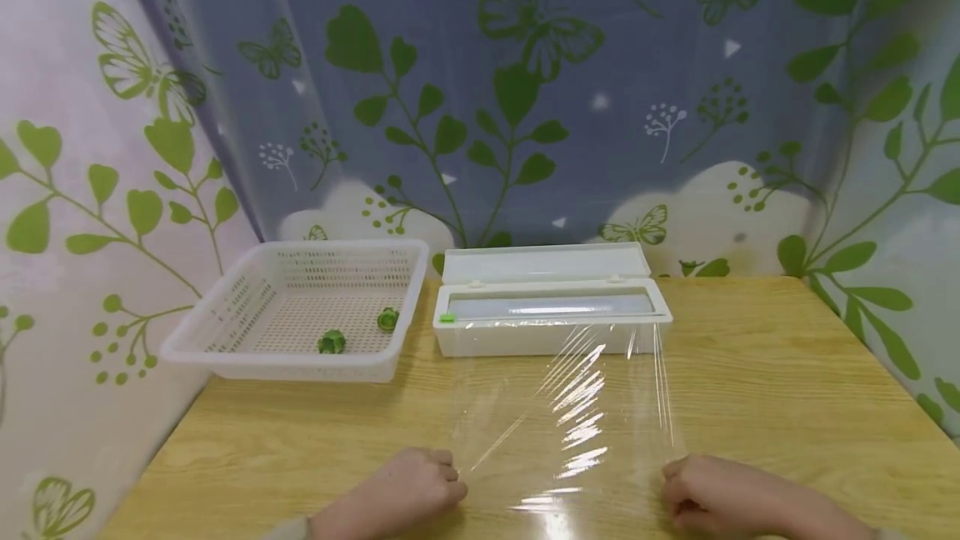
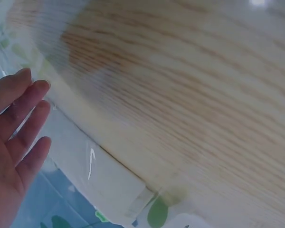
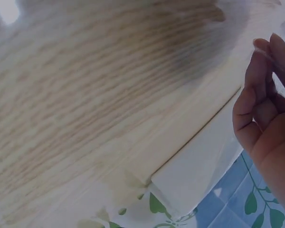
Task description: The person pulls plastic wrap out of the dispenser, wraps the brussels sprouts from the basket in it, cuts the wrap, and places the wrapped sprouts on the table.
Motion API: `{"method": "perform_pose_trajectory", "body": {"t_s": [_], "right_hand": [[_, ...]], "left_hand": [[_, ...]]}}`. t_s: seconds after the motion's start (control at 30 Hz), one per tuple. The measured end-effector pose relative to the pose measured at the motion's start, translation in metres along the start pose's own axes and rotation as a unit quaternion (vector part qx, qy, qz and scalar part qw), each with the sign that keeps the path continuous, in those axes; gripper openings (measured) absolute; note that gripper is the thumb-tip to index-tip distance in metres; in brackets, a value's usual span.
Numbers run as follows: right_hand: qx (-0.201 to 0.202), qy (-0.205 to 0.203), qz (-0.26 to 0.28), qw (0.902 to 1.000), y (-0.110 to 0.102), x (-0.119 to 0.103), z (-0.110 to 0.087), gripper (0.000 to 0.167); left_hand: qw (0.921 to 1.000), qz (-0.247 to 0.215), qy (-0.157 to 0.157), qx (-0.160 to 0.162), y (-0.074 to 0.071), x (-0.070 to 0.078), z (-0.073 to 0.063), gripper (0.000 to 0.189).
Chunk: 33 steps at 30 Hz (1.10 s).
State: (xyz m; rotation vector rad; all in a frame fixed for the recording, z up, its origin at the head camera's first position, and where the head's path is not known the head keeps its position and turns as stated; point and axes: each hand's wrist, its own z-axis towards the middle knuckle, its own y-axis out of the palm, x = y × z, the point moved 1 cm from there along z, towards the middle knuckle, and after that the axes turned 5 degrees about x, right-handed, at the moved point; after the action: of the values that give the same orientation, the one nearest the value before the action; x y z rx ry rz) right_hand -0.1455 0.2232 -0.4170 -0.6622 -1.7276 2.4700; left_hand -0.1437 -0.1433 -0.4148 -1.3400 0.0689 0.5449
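Observation:
A clear sheet of cling film [image 1: 517, 423] stretches from a white dispenser box [image 1: 555, 338] toward the person. The box's lid [image 1: 547, 263] stands raised at the back, and a small green slider [image 1: 447, 318] sits at its left end. At the sheet's near left corner the left hand [image 1: 408, 486] pinches the film between thumb and forefinger; in the left wrist view this hand [image 2: 19, 137] has its other fingers spread. The right hand [image 1: 720, 490] pinches the near right corner, thumb against forefinger, as the right wrist view shows the hand [image 3: 268, 109] too.
A white perforated basket [image 1: 281, 367] stands left of the box. In it lie two small green leafy vegetables, one near the front [image 1: 331, 342] and another at the right [image 1: 387, 319]. The wooden table [image 1: 787, 373] backs onto a patterned curtain [image 1: 600, 107].

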Motion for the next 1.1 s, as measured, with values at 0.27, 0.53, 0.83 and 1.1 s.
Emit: {"method": "perform_pose_trajectory", "body": {"t_s": [0.27,0.53,0.83,1.1], "right_hand": [[-0.017,0.015,0.014,0.9996,0.0051,0.0,-0.0019,0.03],[-0.041,0.025,-0.012,0.9987,0.0101,0.0023,-0.0051,0.03],[-0.075,0.053,0.043,0.9948,0.0076,0.008,-0.0087,0.029],[-0.065,0.069,0.102,0.9902,0.0063,0.0063,-0.0082,0.024]], "left_hand": [[0.9957,-0.064,-0.015,-0.066,-0.0004,0.001,-0.0007,0.018],[0.9938,-0.08,-0.019,-0.075,-0.0007,0.0047,0.0,0.011],[0.9903,-0.125,-0.019,-0.057,0.0042,0.0051,0.0044,0.017],[0.9827,-0.172,-0.043,-0.056,0.0078,0.0045,0.0005,0.022]]}}
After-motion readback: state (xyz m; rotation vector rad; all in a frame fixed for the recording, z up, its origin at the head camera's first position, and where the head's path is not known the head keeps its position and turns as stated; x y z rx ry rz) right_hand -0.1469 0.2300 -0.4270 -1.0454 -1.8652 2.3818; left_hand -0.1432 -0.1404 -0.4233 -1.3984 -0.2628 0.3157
